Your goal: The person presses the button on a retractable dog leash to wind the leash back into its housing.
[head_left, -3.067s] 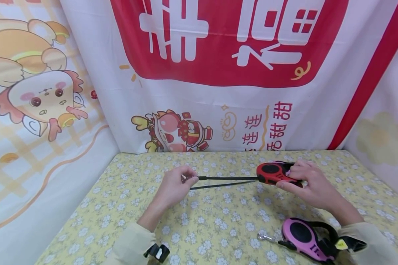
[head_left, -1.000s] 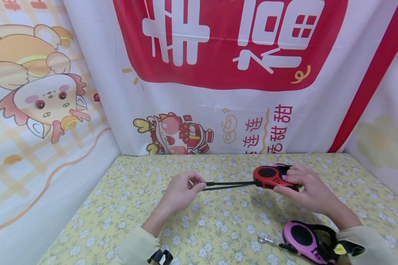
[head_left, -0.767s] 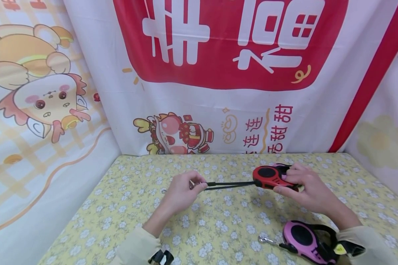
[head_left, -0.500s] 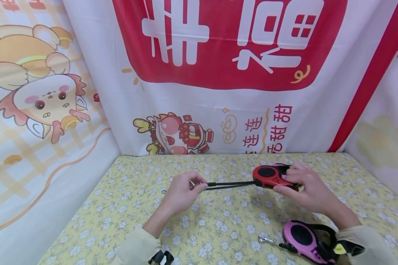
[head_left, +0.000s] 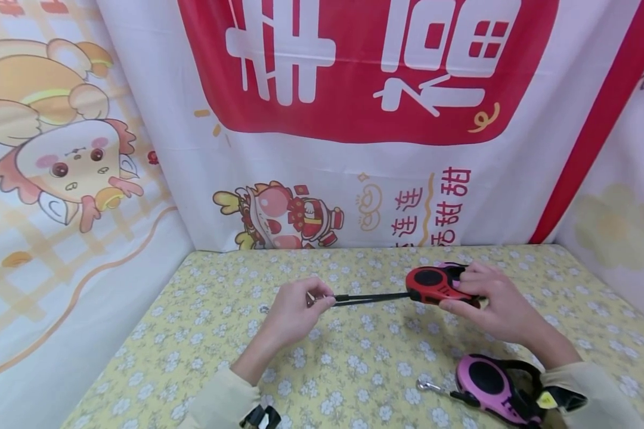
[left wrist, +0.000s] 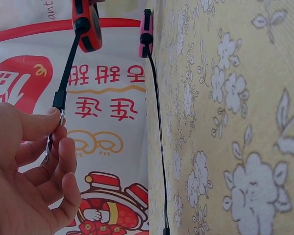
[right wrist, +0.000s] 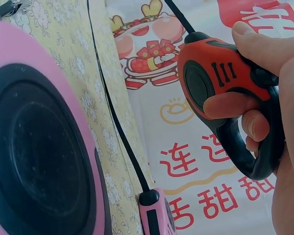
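My right hand [head_left: 496,301] grips the black looped handle of a red retractable dog leash [head_left: 434,285], thumb along its top edge in the right wrist view. A black strap [head_left: 372,297] runs from its nozzle to my left hand [head_left: 294,310]. There, thumb and fingers pinch the metal clip [left wrist: 62,117] at the strap's end, mostly covered by the fingers in the head view. On the tablecloth behind lies a pink retractable leash [left wrist: 145,34], largely hidden by the red one in the head view. Its own strap [left wrist: 159,122] stretches out along the cloth.
Another pink leash [head_left: 488,381] lies by my right sleeve, its silver clip [head_left: 429,386] pointing left. A small metal clip [head_left: 265,309] shows beyond my left wrist. Printed white cloth hangs [head_left: 354,161] along the table's back edge and both sides.
Compared with about three seconds ago, my left hand is slightly further right and the strap between the hands is shorter. The red leash has shifted slightly left. A clip now shows behind the left wrist.
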`<state>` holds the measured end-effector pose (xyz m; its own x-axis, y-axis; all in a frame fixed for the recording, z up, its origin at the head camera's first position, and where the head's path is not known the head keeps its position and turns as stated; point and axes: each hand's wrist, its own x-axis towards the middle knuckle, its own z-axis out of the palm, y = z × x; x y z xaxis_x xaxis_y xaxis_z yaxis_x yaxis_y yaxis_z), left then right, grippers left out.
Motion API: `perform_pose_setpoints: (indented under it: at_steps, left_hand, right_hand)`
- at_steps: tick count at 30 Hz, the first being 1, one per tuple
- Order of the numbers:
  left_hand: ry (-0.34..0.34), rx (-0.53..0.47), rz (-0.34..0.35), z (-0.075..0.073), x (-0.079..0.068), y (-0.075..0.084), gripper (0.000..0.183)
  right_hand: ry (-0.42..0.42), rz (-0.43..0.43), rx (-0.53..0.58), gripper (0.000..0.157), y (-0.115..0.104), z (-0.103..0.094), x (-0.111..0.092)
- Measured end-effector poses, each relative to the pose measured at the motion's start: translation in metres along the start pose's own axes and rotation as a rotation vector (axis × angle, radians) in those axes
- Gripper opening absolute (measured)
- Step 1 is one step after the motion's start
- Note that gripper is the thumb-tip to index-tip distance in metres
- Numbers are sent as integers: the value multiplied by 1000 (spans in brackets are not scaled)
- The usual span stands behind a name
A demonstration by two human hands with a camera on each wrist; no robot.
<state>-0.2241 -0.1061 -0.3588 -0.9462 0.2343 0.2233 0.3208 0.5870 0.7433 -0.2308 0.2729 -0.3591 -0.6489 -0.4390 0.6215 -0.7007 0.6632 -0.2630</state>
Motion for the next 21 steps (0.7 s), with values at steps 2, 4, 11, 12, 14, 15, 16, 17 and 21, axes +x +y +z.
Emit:
perform_pose_setpoints:
  at_steps: [2,4,11,12,14,15,16,17,21]
  left_hand:
    - [1,6,7,1,0,0,6]
    - [-2,11,8,1,0,1,6]
    - [-30,14,0,1,0,0,6]
    - [-32,12,0,1,0,0,7]
    - [-37,11,0,0,0,0,8]
    - [-39,9,-1,0,0,0,9]
    - [-41,8,-1,0,0,0,10]
    - [-41,7,0,0,0,0,10]
    - [-44,2,6,0,0,0,12]
  right_hand:
    - [4,-25,10,41,0,-1,1]
    - [4,-53,15,44,0,-1,2]
    - [-28,-37,1,38,-3,0,3]
    - [-32,-27,-5,36,-3,0,3]
    - [-40,-14,-18,34,-3,0,3]
    - [-44,-10,-24,34,-4,0,3]
    - [-47,-7,-27,33,-4,0,3]
    - [-50,-6,-29,33,-4,0,3]
    - [-57,-3,-30,32,-4,1,2]
